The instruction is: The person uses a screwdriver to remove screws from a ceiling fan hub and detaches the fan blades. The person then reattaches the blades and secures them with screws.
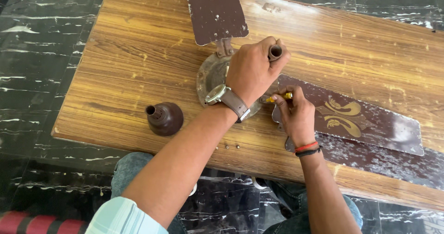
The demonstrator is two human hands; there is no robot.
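A brown ceiling fan lies on a wooden table (138, 54), its round motor housing (210, 77) in the middle. My left hand (254, 70), with a wristwatch, is closed around the fan's short metal rod (275, 52) that sticks up from the motor. My right hand (293, 116) grips a screwdriver with a yellow handle (280, 97), its tip hidden at the base of a fan blade (360, 121) with a gold ornament. Another brown blade (215, 12) points away toward the far edge.
A brown bell-shaped fan canopy cup (164, 118) stands on the table to the left. Two small screws (232, 146) lie near the front edge. A third blade (384, 162) runs along the right front. Dark marble floor (37, 54) surrounds the table.
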